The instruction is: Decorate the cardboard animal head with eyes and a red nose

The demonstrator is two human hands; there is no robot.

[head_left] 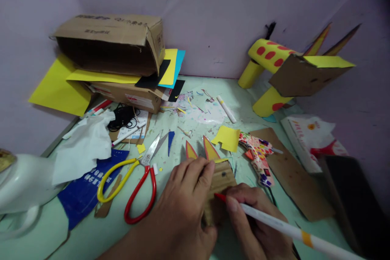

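A small brown cardboard animal head (224, 178) lies in front of me, with two pointed yellow-and-orange ears (211, 149) and a dark dot drawn near its top. My left hand (179, 199) is closed over its left side, fingers across the top edge and thumb below. My right hand (256, 215) grips a white felt-tip marker (274, 224), and its red tip touches or nearly touches the cardboard face. To the left of my left hand lie scissors (148, 158) with one yellow and one red handle, blades apart.
Right of the head are a flower-patterned glue gun (258, 156), a cardboard strip (294, 174) and a dark phone-like object (355, 203). A yellow cardboard giraffe (274, 59) stands behind. Left are stacked boxes (106, 44), a white mug (27, 178) and blue plastic (88, 189).
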